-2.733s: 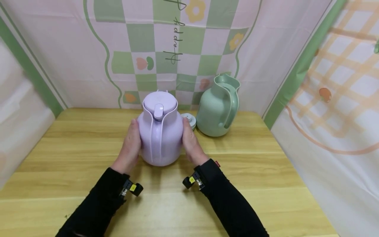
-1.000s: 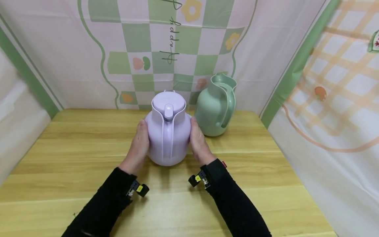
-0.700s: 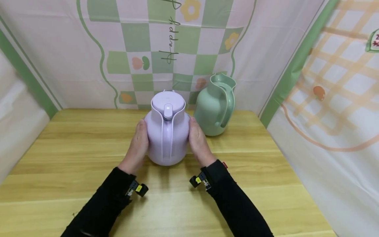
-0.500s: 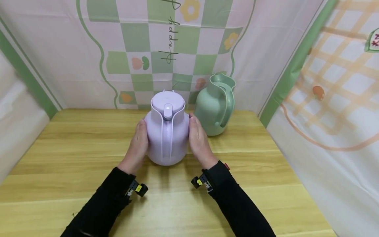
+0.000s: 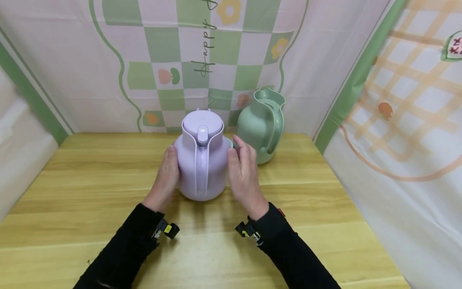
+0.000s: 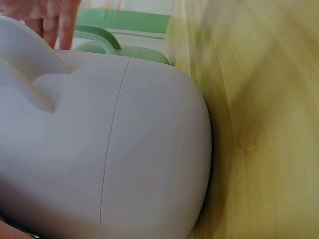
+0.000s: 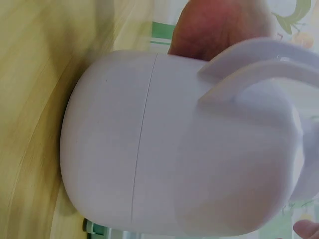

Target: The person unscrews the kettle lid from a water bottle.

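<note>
A lilac thermos jug [image 5: 202, 172] with a round lid and thumb lever stands upright on the wooden table, its handle towards me. My left hand [image 5: 164, 180] holds its left side, with the thumb along the body and the other fingers hidden behind it. To its right, my right hand [image 5: 247, 176] has fairly straight fingers, the fingertips close to the jug's side. The left wrist view shows the jug's lower body [image 6: 154, 124] resting on the table, with the right hand [image 6: 55, 22] beyond. In the right wrist view, the left hand [image 7: 219, 30] shows behind the jug.
A green jug [image 5: 254, 124] stands at the back right, just beyond my right hand. Part of a small pale round piece [image 5: 230, 143] peeks out behind the lilac jug. Patterned cloth [image 5: 195, 44] hangs along the back and sides of the table [image 5: 90, 172].
The lilac jug has shifted right, nearer the green jug, mostly covering the pale piece. My right hand has since come off its side and moved slightly right; the left hand stays on it.
</note>
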`<control>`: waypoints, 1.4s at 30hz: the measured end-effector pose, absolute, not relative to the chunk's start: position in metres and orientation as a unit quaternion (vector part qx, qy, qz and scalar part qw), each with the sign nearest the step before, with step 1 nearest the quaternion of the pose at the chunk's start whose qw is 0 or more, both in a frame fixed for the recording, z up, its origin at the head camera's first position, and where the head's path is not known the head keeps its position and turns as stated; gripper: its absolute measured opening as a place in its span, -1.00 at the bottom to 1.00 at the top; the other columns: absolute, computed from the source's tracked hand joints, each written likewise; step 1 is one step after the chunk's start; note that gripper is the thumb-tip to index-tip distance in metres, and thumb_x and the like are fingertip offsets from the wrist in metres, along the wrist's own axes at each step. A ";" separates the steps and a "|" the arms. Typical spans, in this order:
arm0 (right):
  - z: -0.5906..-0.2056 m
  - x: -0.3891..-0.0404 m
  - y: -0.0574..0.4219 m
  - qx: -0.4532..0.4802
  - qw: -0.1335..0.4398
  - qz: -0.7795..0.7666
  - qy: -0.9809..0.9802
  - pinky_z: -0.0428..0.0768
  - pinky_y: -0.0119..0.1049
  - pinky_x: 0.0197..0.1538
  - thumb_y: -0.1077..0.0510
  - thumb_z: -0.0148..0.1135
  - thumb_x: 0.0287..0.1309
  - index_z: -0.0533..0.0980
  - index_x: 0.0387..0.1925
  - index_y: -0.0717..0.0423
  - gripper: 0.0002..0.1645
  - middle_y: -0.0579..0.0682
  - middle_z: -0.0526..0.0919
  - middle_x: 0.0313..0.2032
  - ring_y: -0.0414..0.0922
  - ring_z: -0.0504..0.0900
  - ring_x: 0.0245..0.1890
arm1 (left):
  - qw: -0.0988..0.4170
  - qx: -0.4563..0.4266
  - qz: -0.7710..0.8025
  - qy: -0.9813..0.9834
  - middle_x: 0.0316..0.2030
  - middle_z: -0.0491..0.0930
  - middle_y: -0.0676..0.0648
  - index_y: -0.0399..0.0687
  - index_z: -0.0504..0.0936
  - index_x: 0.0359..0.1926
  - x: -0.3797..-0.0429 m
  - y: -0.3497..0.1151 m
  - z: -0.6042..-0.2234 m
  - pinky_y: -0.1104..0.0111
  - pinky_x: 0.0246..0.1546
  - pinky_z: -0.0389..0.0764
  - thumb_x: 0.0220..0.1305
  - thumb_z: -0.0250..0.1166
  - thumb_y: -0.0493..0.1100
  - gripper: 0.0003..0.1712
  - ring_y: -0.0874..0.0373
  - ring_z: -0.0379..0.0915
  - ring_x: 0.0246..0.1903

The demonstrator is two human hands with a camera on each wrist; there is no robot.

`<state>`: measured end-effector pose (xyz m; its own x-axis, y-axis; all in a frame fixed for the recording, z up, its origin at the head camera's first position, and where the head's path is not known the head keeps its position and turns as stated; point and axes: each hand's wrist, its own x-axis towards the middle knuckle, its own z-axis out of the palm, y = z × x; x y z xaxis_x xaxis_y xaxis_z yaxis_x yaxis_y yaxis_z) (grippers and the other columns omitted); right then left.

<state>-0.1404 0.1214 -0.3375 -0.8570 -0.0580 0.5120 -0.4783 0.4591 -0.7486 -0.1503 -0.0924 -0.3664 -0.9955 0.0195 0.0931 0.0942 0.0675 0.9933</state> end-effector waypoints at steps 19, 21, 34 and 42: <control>-0.333 -0.103 0.089 0.262 0.208 0.513 -0.791 0.73 -0.33 -0.24 -0.38 0.14 0.43 0.57 0.03 0.21 -0.29 0.02 0.75 -0.24 -0.20 0.72 -0.28 | 0.032 -0.024 -0.674 -0.738 0.58 0.06 -0.11 0.05 -0.06 0.66 -0.153 -0.093 -0.368 0.02 0.61 -0.11 0.55 -0.49 0.46 -0.09 0.03 -0.11 0.59; -0.333 -0.102 0.085 0.263 0.194 0.524 -0.786 0.72 -0.34 -0.24 -0.28 0.21 0.44 0.56 0.03 0.21 -0.39 0.02 0.74 -0.23 -0.21 0.71 -0.28 | 0.036 -0.029 -0.675 -0.736 0.55 0.09 -0.12 0.05 -0.04 0.66 -0.152 -0.093 -0.367 0.02 0.60 -0.09 0.53 -0.48 0.48 -0.07 0.02 -0.06 0.57; -0.342 -0.100 0.062 0.274 0.148 0.591 -0.744 0.69 -0.25 -0.09 0.06 0.15 0.55 0.44 0.02 0.21 -0.72 0.06 0.68 -0.20 -0.11 0.70 -0.19 | 0.054 -0.035 -0.678 -0.732 0.41 0.22 -0.16 0.04 0.07 0.61 -0.153 -0.090 -0.367 0.04 0.51 0.09 0.55 -0.47 0.45 -0.12 0.00 0.14 0.41; -0.346 -0.100 0.058 0.268 0.138 0.613 -0.730 0.60 -0.29 -0.36 0.09 0.04 0.60 0.36 0.02 0.20 -0.77 0.13 0.59 -0.42 -0.07 0.60 -0.43 | 0.075 -0.059 -0.683 -0.724 0.36 0.29 -0.20 -0.02 0.14 0.59 -0.155 -0.091 -0.369 0.07 0.48 0.13 0.62 -0.45 0.37 -0.17 -0.01 0.20 0.36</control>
<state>-0.1005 0.0579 -0.3456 -0.8177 -0.2225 0.5309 -0.5615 0.1050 -0.8208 -0.1546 -0.0910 -0.3689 -0.9818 -0.0178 0.1889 0.1875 0.0604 0.9804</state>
